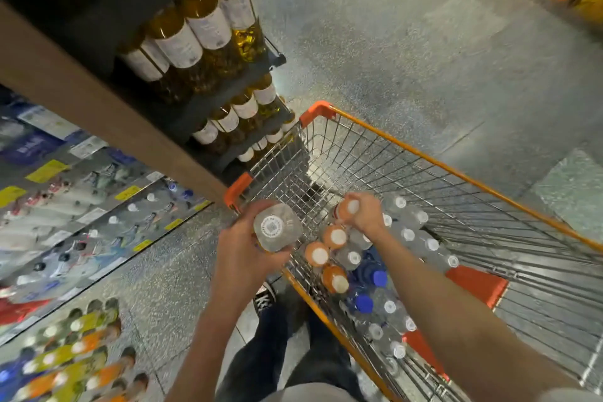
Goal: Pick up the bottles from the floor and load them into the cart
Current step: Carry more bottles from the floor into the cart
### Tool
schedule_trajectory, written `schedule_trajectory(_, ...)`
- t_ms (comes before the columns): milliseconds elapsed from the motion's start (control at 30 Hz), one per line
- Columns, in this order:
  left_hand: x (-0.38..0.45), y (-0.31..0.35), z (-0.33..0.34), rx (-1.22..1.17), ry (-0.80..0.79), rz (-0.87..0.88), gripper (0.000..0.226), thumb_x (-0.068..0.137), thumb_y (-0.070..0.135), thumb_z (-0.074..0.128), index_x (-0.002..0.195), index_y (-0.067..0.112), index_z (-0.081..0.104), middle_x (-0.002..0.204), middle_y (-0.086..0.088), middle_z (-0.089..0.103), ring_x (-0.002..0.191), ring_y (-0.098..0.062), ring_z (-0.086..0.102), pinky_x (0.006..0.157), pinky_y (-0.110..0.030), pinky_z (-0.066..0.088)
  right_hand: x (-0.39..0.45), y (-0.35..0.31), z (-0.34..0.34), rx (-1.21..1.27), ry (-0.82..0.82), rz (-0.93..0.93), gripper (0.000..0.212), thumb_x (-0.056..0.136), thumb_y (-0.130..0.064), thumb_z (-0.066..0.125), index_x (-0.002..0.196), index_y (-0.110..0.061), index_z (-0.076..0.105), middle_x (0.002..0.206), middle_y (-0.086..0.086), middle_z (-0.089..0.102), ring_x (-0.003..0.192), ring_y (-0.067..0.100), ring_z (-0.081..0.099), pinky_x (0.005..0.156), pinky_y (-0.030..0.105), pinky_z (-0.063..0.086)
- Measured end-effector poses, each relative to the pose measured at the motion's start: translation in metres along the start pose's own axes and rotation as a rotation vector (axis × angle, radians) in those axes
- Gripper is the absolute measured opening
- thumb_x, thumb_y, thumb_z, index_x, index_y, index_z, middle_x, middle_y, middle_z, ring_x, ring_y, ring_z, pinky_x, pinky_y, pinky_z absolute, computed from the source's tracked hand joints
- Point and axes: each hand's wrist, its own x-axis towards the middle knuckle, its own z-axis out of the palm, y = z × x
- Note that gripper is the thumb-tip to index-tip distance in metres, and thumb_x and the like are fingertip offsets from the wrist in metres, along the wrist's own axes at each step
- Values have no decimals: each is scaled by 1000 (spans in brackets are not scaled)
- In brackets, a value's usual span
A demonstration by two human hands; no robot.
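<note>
The left hand [248, 248] grips a clear bottle [277, 230], cap toward the camera, held just outside the orange rim of the cart [456, 173] near its front-left corner. The right hand [363, 214] is inside the basket, fingers curled over the top of an orange bottle [349, 208] at the head of a row of orange bottles [326, 250] standing along the left wall. Beside that row stand clear bottles with white caps [421, 238] and a few blue-capped bottles [372, 290]. The basket is partly loaded; its front section shows bare wire.

Judged step: the orange bottle is being seated while the clear one waits to be loaded.

Risks from this position:
- The clear bottle hangs over the floor [424, 42], not the basket. A slackened grip would drop it outside the cart.
- The standing bottles are packed closely and are touching. A sideways push while seating the orange bottle could topple its neighbours.
- Whether the orange bottle already rests on the cart floor is not visible; the hand hides its base. Early release may let it fall over.
- The cart stands close to the shelf of yellow-filled bottles [208, 26]; a shove could roll it into them.
</note>
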Motion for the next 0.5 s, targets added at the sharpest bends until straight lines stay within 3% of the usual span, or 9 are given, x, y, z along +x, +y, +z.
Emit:
schedule_trajectory(100, -4, -4, 3, -7, -7, -38, 65, 58, 12, 93, 114, 28, 63, 100, 13, 72, 92, -5, 69, 75, -36, 60, 12, 7, 12, -79, -70, 28, 62, 73, -4, 85, 130, -19, 65, 130, 8, 63, 117, 25, 60, 90, 25, 41)
schedule_trajectory(233, -5, -7, 6, 16, -8, -60, 65, 58, 14, 93, 114, 29, 62, 101, 13, 71, 92, -6, 69, 72, -38, 60, 19, 19, 18, -234, -239, 21, 64, 80, -1, 77, 138, -20, 56, 131, 9, 62, 117, 27, 61, 86, 27, 46)
schedule_trajectory(333, -2, -8, 8, 34, -5, -67, 65, 58, 16, 94, 112, 31, 62, 100, 15, 71, 92, -4, 68, 72, -37, 61, 22, 20, 12, -234, -229, 2, 57, 84, -7, 76, 137, -14, 55, 130, 13, 64, 120, 30, 59, 98, 34, 47)
schedule_trajectory(433, 1, -6, 12, 36, 2, -77, 65, 58, 16, 94, 112, 32, 63, 99, 17, 71, 91, -1, 68, 70, -35, 61, 13, 15, 4, -176, -183, -2, 62, 82, -5, 77, 139, -10, 51, 131, 13, 61, 119, 30, 59, 94, 32, 47)
schedule_trajectory(500, 1, -5, 14, 49, -5, -79, 65, 58, 15, 94, 112, 32, 62, 98, 19, 70, 90, 1, 67, 70, -34, 61, -8, 16, 3, -142, -22, -38, 40, 87, -6, 71, 125, -11, 57, 121, 9, 62, 106, 25, 61, 87, 35, 51)
